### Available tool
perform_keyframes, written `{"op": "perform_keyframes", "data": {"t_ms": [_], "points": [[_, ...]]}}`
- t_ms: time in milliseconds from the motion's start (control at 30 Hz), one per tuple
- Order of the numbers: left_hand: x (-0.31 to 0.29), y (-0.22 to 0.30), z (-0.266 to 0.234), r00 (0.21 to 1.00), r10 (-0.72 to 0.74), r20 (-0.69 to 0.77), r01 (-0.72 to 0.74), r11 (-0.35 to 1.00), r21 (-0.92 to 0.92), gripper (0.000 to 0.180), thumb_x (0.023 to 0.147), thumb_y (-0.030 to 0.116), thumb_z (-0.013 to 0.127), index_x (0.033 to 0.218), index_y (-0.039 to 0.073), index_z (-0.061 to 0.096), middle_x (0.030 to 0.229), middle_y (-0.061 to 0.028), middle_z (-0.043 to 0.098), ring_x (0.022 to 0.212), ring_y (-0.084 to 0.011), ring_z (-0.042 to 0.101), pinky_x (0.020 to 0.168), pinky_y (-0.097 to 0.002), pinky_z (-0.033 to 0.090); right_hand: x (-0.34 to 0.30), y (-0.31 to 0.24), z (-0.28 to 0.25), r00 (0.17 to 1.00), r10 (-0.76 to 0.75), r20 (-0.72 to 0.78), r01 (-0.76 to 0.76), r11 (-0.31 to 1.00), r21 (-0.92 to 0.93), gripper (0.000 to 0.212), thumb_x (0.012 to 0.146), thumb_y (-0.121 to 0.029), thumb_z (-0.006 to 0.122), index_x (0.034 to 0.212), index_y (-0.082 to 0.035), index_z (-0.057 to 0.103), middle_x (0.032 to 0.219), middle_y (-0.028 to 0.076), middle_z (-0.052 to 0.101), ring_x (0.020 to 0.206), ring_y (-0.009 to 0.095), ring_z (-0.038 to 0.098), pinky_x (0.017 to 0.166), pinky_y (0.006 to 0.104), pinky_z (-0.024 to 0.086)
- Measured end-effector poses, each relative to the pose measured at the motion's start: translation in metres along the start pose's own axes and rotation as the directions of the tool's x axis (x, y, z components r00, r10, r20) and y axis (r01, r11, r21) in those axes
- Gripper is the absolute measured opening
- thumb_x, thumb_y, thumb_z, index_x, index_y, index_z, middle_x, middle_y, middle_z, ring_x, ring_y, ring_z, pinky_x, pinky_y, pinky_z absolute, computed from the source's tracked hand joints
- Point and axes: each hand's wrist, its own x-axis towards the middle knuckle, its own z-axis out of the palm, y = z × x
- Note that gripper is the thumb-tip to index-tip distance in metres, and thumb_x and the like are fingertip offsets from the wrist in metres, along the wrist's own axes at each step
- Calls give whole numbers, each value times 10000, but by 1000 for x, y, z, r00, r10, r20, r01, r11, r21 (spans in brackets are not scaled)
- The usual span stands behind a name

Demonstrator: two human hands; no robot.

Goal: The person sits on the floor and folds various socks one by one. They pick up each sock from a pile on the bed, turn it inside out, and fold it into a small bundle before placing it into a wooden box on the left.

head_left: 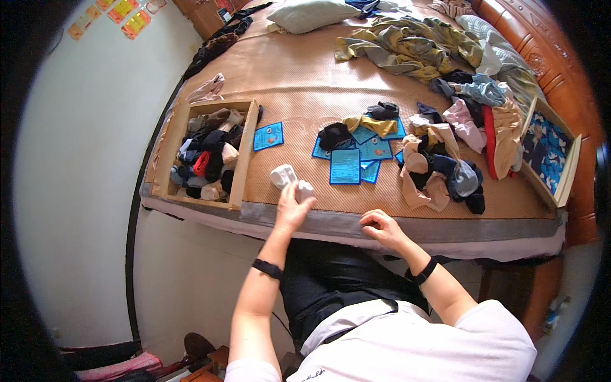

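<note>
My left hand [293,208] is closed on a white sock [283,176], bunched up at the bed's near side, right of the wooden drawer [249,153]. Part of the sock shows beyond my fingertips and part beside my thumb. Over the grey edge of the mat, my right hand [386,231] has its fingers curled in, with nothing visible in them. Balled socks [213,156] in black, brown, beige and red fill the drawer.
Blue flat packets [345,167] lie mid-bed under a black balled sock [334,136] and a mustard one [371,125]. Loose socks [425,191] pile up on the right, before a tilted drawer with a blue patterned lining [548,153]. Crumpled bedding [407,48] and a pillow [312,14] lie farther back.
</note>
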Motion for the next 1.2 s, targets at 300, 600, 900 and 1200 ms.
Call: {"op": "perform_keyframes", "data": {"t_ms": [300, 600, 900, 1200], "points": [[-65, 43, -17, 950, -116, 292, 312, 245, -918, 239, 943, 159, 570, 1158, 80, 502, 1099, -65, 622, 1023, -181, 614, 904, -358, 503, 0, -1, 2, 999, 24, 46, -30, 990, 137, 206, 842, -112, 669, 1029, -31, 645, 1108, 61, 572, 959, 145, 576, 832, 261, 479], [-185, 57, -41, 918, -53, 392, 395, 61, -917, 220, 947, 76, 509, 1166, 80, 491, 1227, -135, 580, 1068, -219, 605, 892, -349, 536, -32, -98, 36, 757, 190, 625, -634, 441, 635, 670, 922, -457, 565, 1438, -81, 363, 1303, 126, 521, 1163, 225, 542, 937, 386, 474], [-230, 48, -50, 917, 30, 398, 398, 7, -917, 409, 910, 179, 611, 1271, 44, 476, 1180, -93, 572, 1109, -211, 560, 949, -382, 481, -45, -105, 50, 903, 250, 351, -407, 761, 506, 282, 862, -202, 702, 1078, -50, 602, 948, 38, 622, 847, 111, 589, 743, 259, 491], [-232, 32, -41, 940, 19, 342, 337, 128, -933, 264, 896, 141, 657, 1126, 68, 548, 1016, -23, 603, 983, -125, 581, 909, -291, 474, -45, -108, 60, 964, 244, 108, -261, 781, 567, 194, 939, -250, 626, 991, -64, 607, 848, -14, 596, 750, 53, 544, 670, 210, 467]]}}
